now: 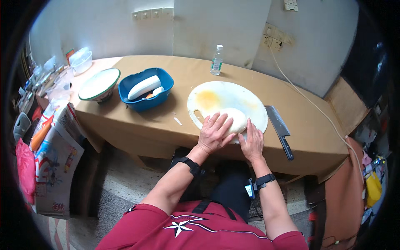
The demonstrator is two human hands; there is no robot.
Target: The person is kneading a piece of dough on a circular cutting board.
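Observation:
A smooth, rounded lump of white dough (238, 119) lies on the near part of a round white cutting board (229, 90). My left hand (215, 132) rests flat over its left side, fingers spread. Against the near right side of the lump, my right hand (252, 140) is placed with its fingers extended and its thumb towards the left hand. My palms hide part of the dough. The board has a yellow-orange stain and a handle hole at its left. Just right of it lies a cleaver (278, 122), its black handle reaching over the table's near edge.
On the brown-covered table (184, 93) stand a blue basin (137, 106) holding a long white radish and smaller pieces, a green-rimmed bowl (100, 84) with a white top, and a plastic bottle (216, 61). A pale cable (300, 89) runs down the right side.

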